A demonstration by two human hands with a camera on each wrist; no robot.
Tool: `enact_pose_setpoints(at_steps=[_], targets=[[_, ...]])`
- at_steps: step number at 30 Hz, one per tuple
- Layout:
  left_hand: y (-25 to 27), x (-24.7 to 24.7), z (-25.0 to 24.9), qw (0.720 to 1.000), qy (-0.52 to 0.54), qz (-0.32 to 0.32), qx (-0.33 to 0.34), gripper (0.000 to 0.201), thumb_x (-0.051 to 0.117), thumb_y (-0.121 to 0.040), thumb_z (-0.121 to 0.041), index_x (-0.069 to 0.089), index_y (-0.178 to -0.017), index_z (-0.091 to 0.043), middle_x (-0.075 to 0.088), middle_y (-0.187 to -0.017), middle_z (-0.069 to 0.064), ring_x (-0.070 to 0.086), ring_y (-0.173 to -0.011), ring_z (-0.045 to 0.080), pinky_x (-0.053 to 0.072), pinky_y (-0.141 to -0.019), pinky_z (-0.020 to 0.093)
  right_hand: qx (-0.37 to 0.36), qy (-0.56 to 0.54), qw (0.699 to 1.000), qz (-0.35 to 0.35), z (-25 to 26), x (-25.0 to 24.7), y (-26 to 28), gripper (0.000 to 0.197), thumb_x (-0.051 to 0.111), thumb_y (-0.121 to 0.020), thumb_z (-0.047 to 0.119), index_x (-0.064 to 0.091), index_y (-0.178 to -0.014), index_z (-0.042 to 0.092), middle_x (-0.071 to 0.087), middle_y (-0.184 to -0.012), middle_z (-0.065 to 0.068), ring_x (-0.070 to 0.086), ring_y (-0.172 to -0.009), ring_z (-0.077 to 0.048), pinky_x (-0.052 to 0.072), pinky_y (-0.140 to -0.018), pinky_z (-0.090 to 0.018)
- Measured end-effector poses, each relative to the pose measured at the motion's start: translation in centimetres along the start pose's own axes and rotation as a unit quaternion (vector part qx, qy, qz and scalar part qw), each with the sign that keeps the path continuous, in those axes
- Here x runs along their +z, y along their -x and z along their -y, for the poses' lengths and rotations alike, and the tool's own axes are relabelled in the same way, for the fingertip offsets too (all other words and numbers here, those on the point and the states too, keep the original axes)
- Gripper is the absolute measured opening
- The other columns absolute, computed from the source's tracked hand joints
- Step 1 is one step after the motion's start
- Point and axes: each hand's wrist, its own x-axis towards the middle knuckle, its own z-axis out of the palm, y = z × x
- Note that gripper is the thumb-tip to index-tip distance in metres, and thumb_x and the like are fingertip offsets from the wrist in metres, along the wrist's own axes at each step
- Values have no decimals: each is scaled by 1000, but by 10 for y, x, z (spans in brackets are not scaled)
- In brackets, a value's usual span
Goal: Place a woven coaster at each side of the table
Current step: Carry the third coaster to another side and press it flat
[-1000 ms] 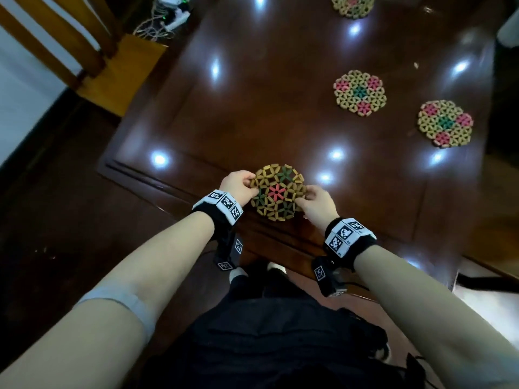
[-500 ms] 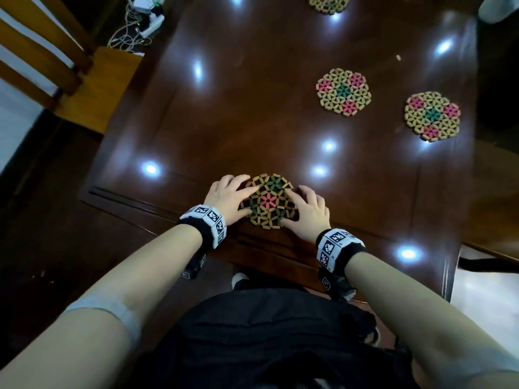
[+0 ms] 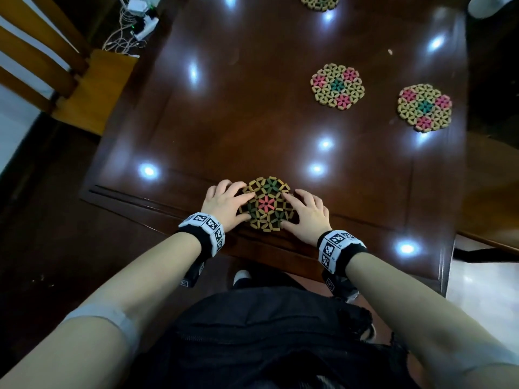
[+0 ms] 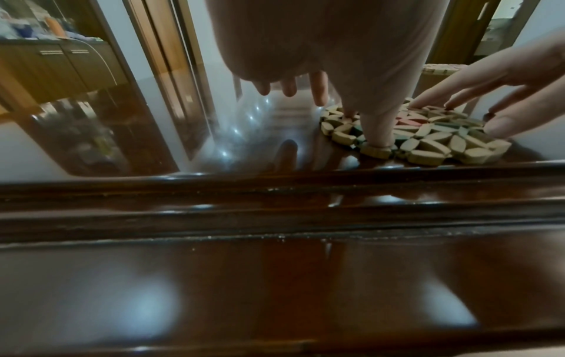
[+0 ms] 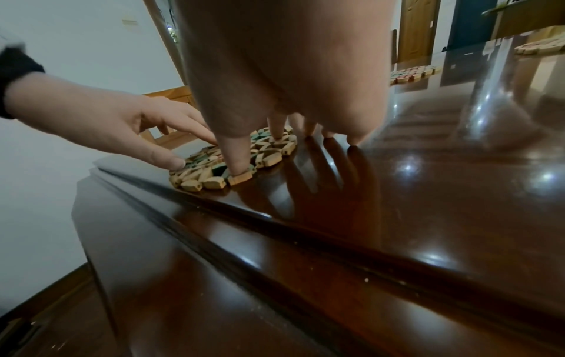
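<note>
Beaded wood, flat on the glossy table (image 3: 252, 113): the woven coaster (image 3: 266, 203) (light, likely floppy, best lifted at opposite rims) lies under the spread fingertips of left hand (image 3: 224, 204) and right hand (image 3: 307, 217), neither gripping.

Tan woven coaster (image 3: 266, 204) with pink-and-green flowers on glossy dark-brown table (image 3: 252, 108).

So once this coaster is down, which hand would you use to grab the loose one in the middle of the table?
Probably the right hand. The middle coaster lies ahead and to the right of the near coaster, on that hand's side. The left hand would have to cross over.
</note>
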Motion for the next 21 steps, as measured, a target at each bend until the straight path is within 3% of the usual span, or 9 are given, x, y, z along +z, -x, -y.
enact_pose_setpoints(at_steps=[21], targets=[[-14,-6,1,999,4,15,40,60,60,-82,-51,43,-138,-33,35,-149,-6,22,-137,26,23,-109,43,24,-11,1000,12,2,-8,-1,72,65,-84,39,28,-146,42,19,-157,4,14,-143,-28,18,-116,-49]])
